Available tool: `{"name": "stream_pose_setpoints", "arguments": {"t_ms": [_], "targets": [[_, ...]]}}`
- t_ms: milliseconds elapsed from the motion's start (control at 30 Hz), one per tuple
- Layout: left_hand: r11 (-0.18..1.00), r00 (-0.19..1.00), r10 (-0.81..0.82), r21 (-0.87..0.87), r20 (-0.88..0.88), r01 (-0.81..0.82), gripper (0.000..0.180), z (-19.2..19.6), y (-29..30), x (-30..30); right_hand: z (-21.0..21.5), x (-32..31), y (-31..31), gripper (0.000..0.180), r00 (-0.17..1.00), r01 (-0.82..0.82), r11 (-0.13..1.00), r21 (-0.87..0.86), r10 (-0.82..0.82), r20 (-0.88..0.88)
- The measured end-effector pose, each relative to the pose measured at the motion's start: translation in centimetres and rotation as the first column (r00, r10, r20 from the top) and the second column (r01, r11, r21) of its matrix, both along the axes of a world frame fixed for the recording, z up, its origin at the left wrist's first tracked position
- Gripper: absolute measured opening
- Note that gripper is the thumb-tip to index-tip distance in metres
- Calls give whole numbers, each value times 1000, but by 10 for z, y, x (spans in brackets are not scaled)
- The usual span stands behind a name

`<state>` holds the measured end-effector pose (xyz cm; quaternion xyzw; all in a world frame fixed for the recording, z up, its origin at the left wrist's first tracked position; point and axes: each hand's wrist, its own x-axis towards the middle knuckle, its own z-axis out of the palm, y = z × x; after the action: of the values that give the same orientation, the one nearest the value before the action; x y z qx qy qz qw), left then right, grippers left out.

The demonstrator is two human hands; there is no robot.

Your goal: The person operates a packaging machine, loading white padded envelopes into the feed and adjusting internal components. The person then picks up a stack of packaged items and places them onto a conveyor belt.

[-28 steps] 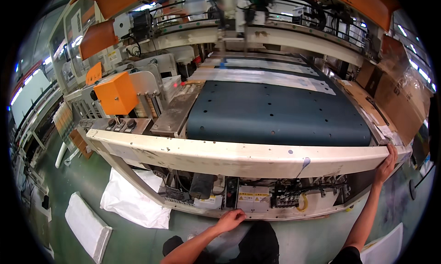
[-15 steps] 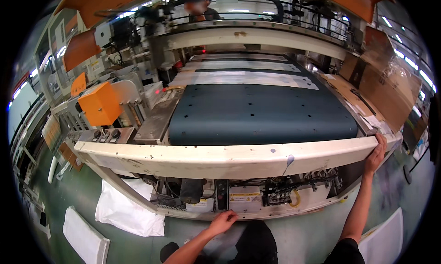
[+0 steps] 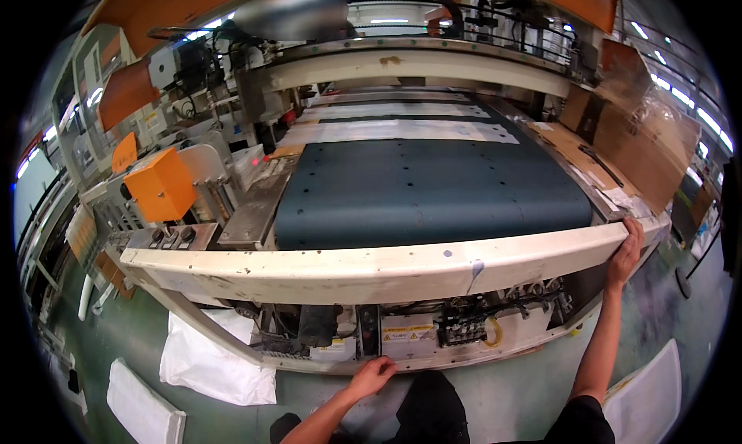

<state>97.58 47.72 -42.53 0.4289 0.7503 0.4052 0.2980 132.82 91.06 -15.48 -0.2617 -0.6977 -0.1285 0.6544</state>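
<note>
My right hand (image 3: 627,252) grips the right end of a long cream metal beam (image 3: 355,272), its fingers bent over the top edge. Loosely curled, my left hand (image 3: 371,376) sits low beside the machine's bottom rail (image 3: 325,367), with nothing visible in it. Behind the beam runs a wide dark blue-green conveyor belt (image 3: 433,200) with small holes. Several flat pale sheets (image 3: 413,131) lie across the belt farther back.
An orange box (image 3: 161,183) and black knobs (image 3: 188,234) are at the left. Cardboard (image 3: 645,150) stands at the right. Under the beam are cables and a black motor-like cylinder (image 3: 318,325). A white bag (image 3: 212,359) and white panels (image 3: 143,401) lie on the floor.
The view has shifted slightly, moving the machine a little left in the picture. Both hands keep their places. The sheets on the belt look unmoved.
</note>
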Motion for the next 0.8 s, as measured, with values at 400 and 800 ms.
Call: {"name": "stream_pose_setpoints", "arguments": {"t_ms": [400,800], "targets": [[1000,999,16,2,-38,-16,28,4,-8,2,-4,-14,8,38,999,-41,999,-27,41,-1],[948,858,-197,131,-474,290,25,13,-24,15,-31,39,72,59,978,-67,994,-92,83,191]]}}
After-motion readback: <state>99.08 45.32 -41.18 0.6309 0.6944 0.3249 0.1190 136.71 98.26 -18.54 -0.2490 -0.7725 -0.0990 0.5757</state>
